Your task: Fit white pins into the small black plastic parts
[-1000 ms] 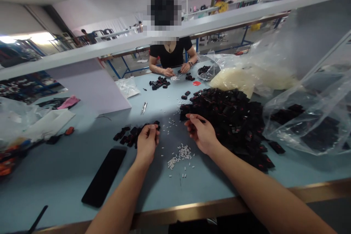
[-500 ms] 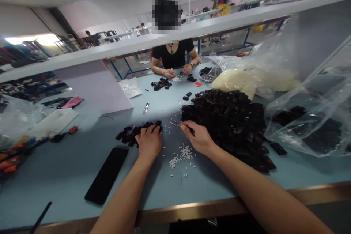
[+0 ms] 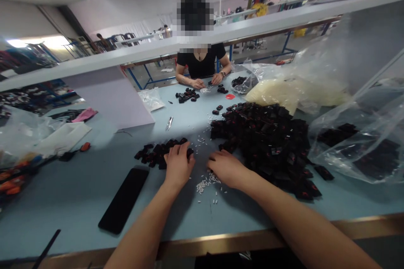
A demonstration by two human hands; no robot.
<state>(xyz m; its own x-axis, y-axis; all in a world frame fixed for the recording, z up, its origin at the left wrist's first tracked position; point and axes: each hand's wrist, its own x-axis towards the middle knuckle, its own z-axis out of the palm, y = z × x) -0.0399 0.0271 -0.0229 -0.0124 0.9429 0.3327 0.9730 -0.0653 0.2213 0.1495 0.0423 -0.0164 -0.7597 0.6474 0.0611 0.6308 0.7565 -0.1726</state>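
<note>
My left hand [image 3: 178,164] rests knuckles-up on the light blue table [image 3: 78,193], its fingertips curled onto the right end of a small heap of black plastic parts [image 3: 154,152]. My right hand [image 3: 223,166] lies palm down, fingers bent over a scatter of tiny white pieces [image 3: 206,183]; what it holds, if anything, is hidden. Just right of it spreads a large pile of black parts with red bits [image 3: 268,138].
A black phone [image 3: 123,199] lies at front left. Small snips [image 3: 169,123] lie mid-table. Clear plastic bags [image 3: 356,134] of parts fill the right. Across the table a person in black [image 3: 200,65] handles similar parts. A white shelf [image 3: 126,56] spans overhead.
Both hands have dropped from in front of me down to the table; the left moved onto the small black heap, the right came down over the white pieces.
</note>
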